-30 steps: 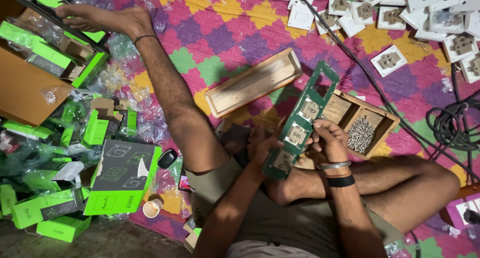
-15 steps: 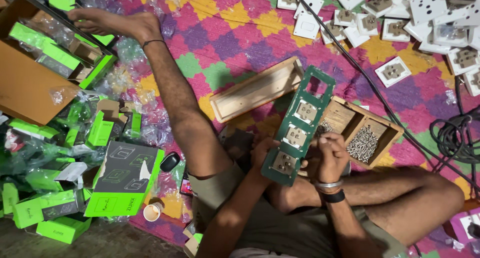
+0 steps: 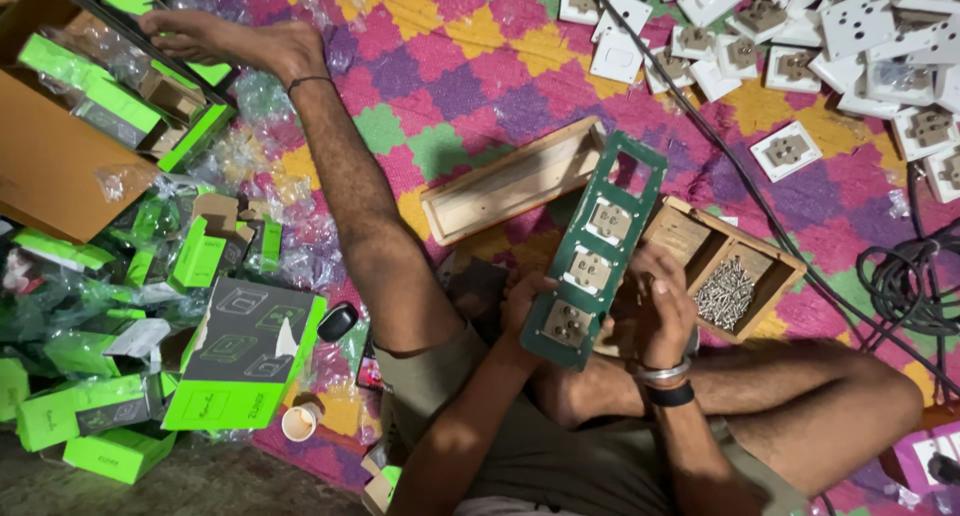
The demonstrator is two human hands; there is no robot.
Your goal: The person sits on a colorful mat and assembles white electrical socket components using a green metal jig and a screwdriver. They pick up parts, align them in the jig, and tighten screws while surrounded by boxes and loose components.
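- The left hand [image 3: 522, 301] is curled on the lower left edge of the green switch plate [image 3: 595, 251], gripping it near the bottom socket.
- The right hand [image 3: 662, 301] presses against the plate's right edge, fingers bent behind it.
- The plate tilts up and away from both grips, above the lap.
- Just beyond lies a wooden tray of screws [image 3: 728, 288] and a wooden box [image 3: 515, 181] on the patterned mat [image 3: 450, 86].
- White sockets [image 3: 790, 148] lie scattered farther off.
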